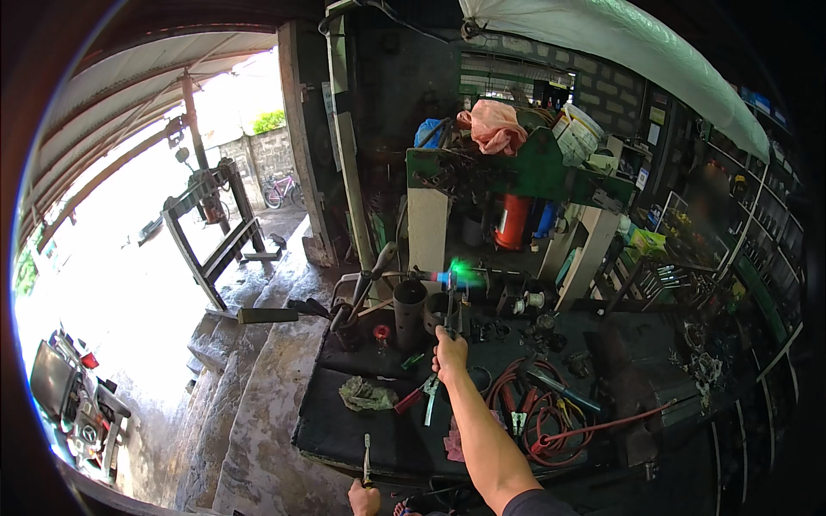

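Note:
My right hand [449, 354], arm stretched over the dark workbench [344, 430], is closed round a plier-like tool [456, 318]. The tool's upper end reaches up to a green and blue flame [465, 274]; whatever its jaws grip is too small to make out. A torch nozzle [428, 276] feeds the flame from the left. At the bench's front edge, my left hand [364, 499] is closed round a slim tool [367, 460] with a pale tip, upright and brush-like. Locking pliers [429, 398] and a red-handled tool [409, 400] lie near my right hand.
Two dark metal cylinders [409, 314] stand by the torch. A crumpled cloth [367, 394] lies left, coiled red cables [559, 430] right. Behind, a green machine [542, 163] carries a pink cloth [494, 127]. A black-handled lever [267, 316] sticks out left over concrete steps [258, 413].

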`<state>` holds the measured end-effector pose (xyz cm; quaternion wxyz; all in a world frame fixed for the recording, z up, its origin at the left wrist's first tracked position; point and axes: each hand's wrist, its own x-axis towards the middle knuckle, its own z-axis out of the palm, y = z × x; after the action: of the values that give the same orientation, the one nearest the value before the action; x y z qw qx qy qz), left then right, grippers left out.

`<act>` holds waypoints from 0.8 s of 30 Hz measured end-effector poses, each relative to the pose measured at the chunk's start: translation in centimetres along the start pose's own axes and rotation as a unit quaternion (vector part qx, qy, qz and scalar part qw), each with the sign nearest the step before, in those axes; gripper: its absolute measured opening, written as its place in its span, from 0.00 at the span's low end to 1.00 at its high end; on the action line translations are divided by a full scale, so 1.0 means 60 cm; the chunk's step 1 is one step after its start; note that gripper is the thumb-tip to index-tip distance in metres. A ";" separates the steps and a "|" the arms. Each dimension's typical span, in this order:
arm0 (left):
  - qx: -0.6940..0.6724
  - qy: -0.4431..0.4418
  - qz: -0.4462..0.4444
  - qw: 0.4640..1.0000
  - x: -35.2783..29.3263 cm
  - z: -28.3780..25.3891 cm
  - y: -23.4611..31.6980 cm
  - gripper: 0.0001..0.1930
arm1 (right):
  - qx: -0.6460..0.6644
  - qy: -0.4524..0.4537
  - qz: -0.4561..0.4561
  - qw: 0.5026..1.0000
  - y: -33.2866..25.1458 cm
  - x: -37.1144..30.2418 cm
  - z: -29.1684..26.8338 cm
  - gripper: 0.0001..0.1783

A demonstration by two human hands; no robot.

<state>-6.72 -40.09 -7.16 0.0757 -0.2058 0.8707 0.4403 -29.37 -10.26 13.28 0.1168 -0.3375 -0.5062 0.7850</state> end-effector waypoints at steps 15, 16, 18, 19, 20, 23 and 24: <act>-0.040 -0.005 0.013 0.999 -0.001 0.002 -0.003 0.17 | -0.068 0.002 -0.096 0.993 0.032 0.032 0.003 0.15; -0.023 -0.006 0.005 1.000 -0.001 0.001 -0.002 0.18 | -0.094 0.013 -0.110 0.989 0.044 0.045 0.000 0.15; 0.012 -0.007 -0.010 1.000 -0.003 0.000 0.001 0.18 | -0.148 0.043 -0.159 0.975 0.070 0.073 -0.003 0.16; 0.001 -0.005 -0.004 1.000 -0.004 0.000 0.003 0.18 | -0.177 0.064 -0.194 0.963 0.081 0.090 -0.002 0.17; -0.010 -0.003 0.001 1.000 -0.005 0.000 0.004 0.18 | -0.191 0.074 -0.209 0.956 0.092 0.105 -0.003 0.17; -0.027 0.002 0.011 1.000 -0.007 -0.001 0.006 0.17 | -0.205 0.085 -0.217 0.951 0.112 0.133 -0.006 0.17; -0.029 0.004 0.012 0.999 -0.007 -0.001 0.006 0.17 | -0.206 0.085 -0.214 0.951 0.115 0.137 -0.007 0.17</act>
<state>-6.49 -39.84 -6.74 0.0606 -0.1988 0.8602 0.4657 -34.11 -8.81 3.73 0.2523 -0.3035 -0.7057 0.5884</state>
